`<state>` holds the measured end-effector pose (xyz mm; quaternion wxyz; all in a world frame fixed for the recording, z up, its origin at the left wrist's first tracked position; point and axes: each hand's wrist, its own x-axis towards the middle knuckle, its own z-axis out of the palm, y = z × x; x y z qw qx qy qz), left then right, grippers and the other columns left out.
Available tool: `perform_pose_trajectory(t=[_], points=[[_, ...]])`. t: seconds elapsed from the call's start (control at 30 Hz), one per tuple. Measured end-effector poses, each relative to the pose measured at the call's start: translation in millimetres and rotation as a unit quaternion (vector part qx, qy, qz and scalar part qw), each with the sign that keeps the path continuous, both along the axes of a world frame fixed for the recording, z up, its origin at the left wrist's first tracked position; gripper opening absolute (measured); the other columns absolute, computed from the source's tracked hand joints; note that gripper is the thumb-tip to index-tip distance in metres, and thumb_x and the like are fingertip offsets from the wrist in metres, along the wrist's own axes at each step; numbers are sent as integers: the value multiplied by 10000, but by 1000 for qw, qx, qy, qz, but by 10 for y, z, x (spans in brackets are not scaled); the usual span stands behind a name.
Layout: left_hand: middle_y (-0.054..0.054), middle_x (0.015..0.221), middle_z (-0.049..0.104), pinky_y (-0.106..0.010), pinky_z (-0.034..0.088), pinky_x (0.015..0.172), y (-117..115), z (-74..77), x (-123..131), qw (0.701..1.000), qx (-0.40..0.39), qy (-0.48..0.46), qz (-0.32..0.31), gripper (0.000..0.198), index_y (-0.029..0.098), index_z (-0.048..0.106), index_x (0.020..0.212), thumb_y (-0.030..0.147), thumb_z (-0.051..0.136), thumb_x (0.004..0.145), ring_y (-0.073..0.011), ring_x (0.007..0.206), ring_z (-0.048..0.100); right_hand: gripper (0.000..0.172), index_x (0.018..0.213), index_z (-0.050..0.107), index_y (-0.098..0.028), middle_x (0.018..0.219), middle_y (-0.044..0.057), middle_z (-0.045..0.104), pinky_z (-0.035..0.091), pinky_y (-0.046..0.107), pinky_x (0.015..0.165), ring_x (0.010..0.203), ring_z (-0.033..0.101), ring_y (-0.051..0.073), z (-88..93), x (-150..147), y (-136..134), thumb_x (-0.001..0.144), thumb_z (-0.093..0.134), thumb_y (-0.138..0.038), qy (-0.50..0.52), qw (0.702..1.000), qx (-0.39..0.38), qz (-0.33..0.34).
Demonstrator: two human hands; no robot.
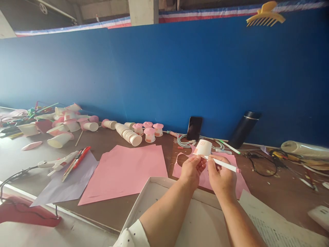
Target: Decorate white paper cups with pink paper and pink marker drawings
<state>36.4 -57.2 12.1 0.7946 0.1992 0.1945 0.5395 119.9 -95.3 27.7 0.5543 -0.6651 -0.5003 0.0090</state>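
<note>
A white paper cup, upside down with a pink window and a pink patch drawn on its side, is held at its rim by my left hand, fingers closed. My right hand grips a white marker with a pink end, its tip close to the cup's lower edge. Pink paper with a round cut-out lies beneath my hands. Nearest me is a shallow white box, partly hidden by my forearms.
Pink sheets lie left of the box, beside a purple sheet with a red cutter and a glue gun. Behind stand small pink-topped cups, stacked cups, a phone and a black bottle.
</note>
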Motion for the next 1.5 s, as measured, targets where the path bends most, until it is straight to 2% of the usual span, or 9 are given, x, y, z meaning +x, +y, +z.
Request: perform_pose_trajectory(t=[0.33, 0.73, 1.5], points=[[-61, 749, 625, -215, 475, 765, 8, -4, 5, 999, -24, -30, 0, 146, 88, 660, 791, 202, 718, 721, -96, 723, 593, 372, 948, 626, -149, 756, 92, 660, 470, 277, 547, 593, 600, 166, 17, -12, -9, 827, 542, -491, 41, 998, 52, 8], [-50, 792, 634, -213, 448, 741, 27, -10, -1, 1000, -15, -23, 11, 244, 106, 658, 816, 262, 772, 666, -95, 751, 581, 345, 919, 631, -160, 720, 74, 656, 462, 265, 526, 573, 593, 161, 32, -21, -23, 818, 550, -480, 33, 999, 19, 18], [-48, 752, 615, -204, 460, 718, 9, -1, -13, 1000, -1, -13, -4, 227, 87, 657, 821, 264, 743, 707, -87, 709, 579, 315, 882, 642, -164, 700, 76, 670, 464, 265, 537, 576, 612, 173, -20, 11, 7, 798, 556, -455, 0, 1000, 2, 18]])
